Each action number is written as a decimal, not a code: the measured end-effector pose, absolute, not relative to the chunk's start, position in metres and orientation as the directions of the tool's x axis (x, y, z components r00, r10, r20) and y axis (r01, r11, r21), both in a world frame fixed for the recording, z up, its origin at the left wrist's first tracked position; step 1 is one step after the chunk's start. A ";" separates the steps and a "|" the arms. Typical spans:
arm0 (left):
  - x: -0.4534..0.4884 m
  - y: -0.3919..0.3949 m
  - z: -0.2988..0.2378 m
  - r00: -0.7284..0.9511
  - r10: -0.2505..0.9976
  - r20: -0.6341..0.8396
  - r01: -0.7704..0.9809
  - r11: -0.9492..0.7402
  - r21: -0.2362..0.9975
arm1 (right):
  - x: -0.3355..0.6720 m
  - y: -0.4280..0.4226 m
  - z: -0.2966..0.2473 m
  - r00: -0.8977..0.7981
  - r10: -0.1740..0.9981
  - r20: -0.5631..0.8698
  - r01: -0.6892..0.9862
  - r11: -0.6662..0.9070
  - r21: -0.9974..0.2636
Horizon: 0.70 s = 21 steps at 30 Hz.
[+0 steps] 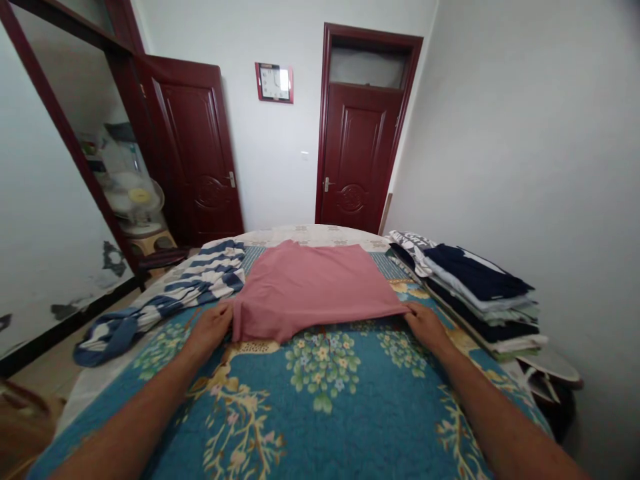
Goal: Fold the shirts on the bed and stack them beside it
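A pink garment, which looks like a T-shirt [320,283], lies spread over the patterned cover in front of me. My left hand [214,325] is closed on its near left corner, where the cloth bunches and droops in a fold. At the near right corner, my right hand [420,320] pinches the edge between thumb and fingers. The near edge is drawn fairly straight between both hands and seems slightly raised off the cover. Fine details of the neckline and sleeves cannot be made out.
A blue and white striped garment [175,297] lies crumpled at the left. Folded clothes [480,287] are stacked at the right by the wall. The teal floral cover [310,427] lies beneath everything. Beyond are two dark red doors, a wall clock [275,83] and a fan [135,197].
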<state>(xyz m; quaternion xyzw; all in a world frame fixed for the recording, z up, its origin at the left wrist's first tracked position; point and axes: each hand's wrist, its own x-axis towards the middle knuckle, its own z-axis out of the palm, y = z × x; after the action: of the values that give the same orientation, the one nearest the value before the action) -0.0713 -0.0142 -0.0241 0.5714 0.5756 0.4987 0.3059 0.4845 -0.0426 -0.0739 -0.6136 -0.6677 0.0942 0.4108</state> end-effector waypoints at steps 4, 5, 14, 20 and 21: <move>-0.075 -0.020 -0.037 -0.118 0.964 0.238 0.417 -0.170 0.893 | 0.485 -0.051 -0.079 0.011 0.926 0.377 0.760 0.237 -0.605; -0.074 -0.020 -0.035 -0.132 0.966 0.222 0.398 -0.153 0.904 | 0.485 -0.051 -0.074 0.010 0.925 0.379 0.765 0.237 -0.599; -0.068 -0.078 0.003 -0.136 0.990 0.041 0.309 0.003 0.951 | 0.518 -0.079 -0.046 -0.062 0.899 0.433 0.810 0.299 -0.505; -0.078 -0.116 -0.020 0.013 0.991 -0.131 0.318 0.120 0.940 | 0.543 -0.108 -0.067 -0.189 0.941 0.280 0.834 0.304 -0.460; -0.079 -0.116 -0.023 0.026 0.987 -0.160 0.274 0.147 0.950 | 0.544 -0.111 -0.072 -0.194 0.941 0.276 0.841 0.304 -0.447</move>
<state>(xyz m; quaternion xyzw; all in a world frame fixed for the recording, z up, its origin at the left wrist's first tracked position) -0.0790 -0.1162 -0.0234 0.5353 0.5890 0.3744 0.4758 0.5439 -0.1109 -0.0716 -0.5815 -0.7664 0.0984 0.2547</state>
